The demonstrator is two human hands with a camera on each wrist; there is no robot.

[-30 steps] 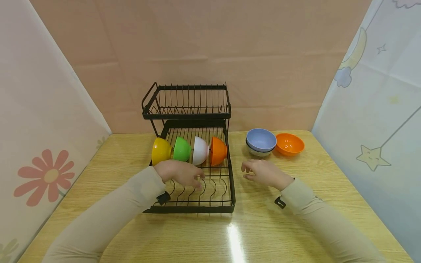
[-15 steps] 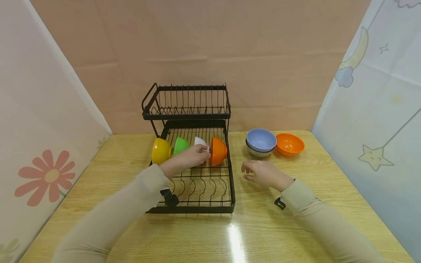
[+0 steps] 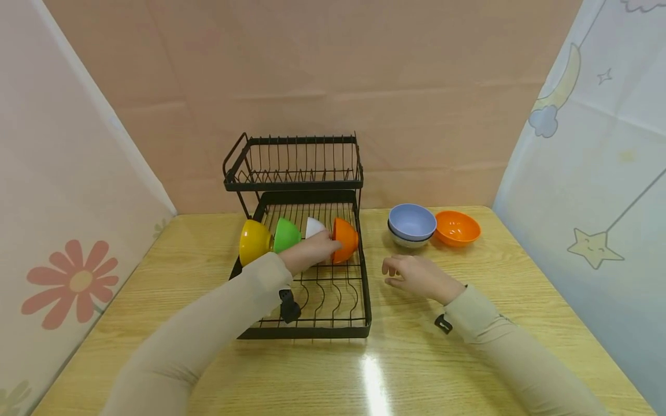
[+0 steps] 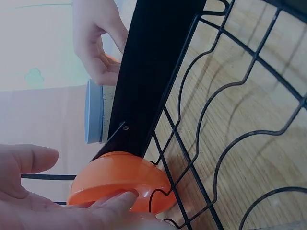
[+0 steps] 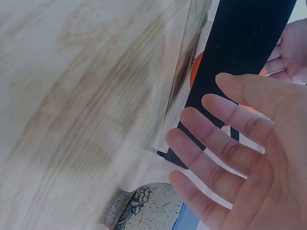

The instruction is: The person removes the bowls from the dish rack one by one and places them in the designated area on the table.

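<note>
In the head view my left hand [image 3: 314, 252] reaches over the lower tier of a black dish rack [image 3: 307, 333] to an orange bowl [image 3: 346, 238] standing on its side. The left wrist view shows my outstretched fingers [image 4: 112, 205] against this bowl, with the thumb apart from it. Left of it stand a white bowl [image 3: 314, 226], partly hidden by my hand, a green bowl [image 3: 287, 234] and a yellow bowl [image 3: 254, 241], all sideways. My right hand [image 3: 420, 277] is just right of the rack, holding nothing, its fingers loosely bent and spread in the right wrist view.
Behind my right hand, a blue bowl [image 3: 413, 222] tops a stack with a speckled bowl [image 5: 148, 207] beneath. Another orange bowl [image 3: 458, 229] stands upright beside them. The rack's upper tier [image 3: 293, 186] rises at the back, before a pinkish cloth wall [image 3: 333, 75].
My left hand has moved up and right, from above the rack's front wires past the white bowl to the orange one. The right hand stays in place.
</note>
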